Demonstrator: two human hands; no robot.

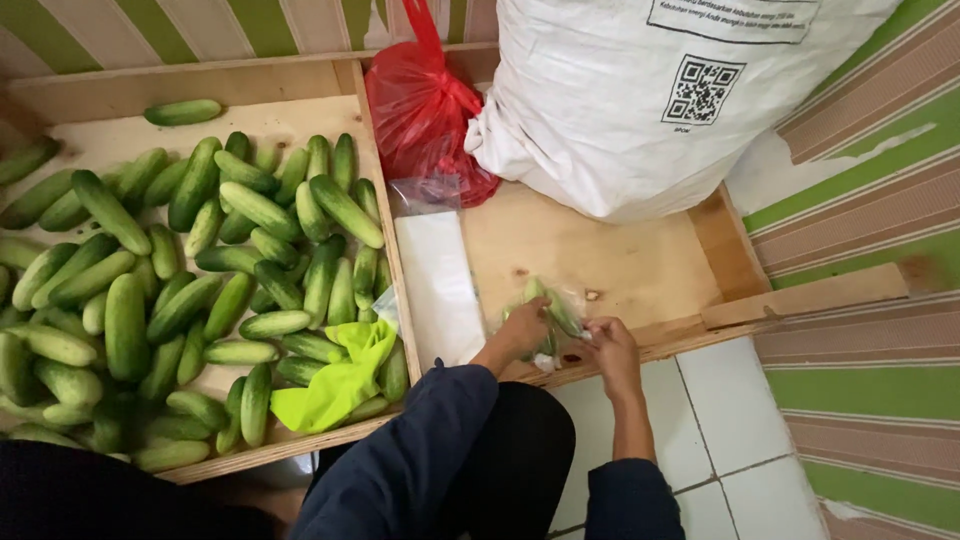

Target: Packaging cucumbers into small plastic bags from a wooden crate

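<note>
Bag (548,312) of cucumbers, clear, long axis away from body | left hand (522,328) clasped on near end | right hand (607,345) pinching right edge | bin (640,265)

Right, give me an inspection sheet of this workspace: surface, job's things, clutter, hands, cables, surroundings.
Surface: wooden crate with two compartments; the right one has a bare board floor.
Job's things: clear plastic bag of cucumbers on the right compartment's front edge.
Clutter: stack of clear bags by the divider; red plastic bag; big white sack; yellow-green cloth on the cucumber pile filling the left compartment.
Hands: left hand grips the bag; right hand pinches its end.
Cables: nothing seen.
Surroundings: green-and-brown striped wall; white tiled floor.
</note>
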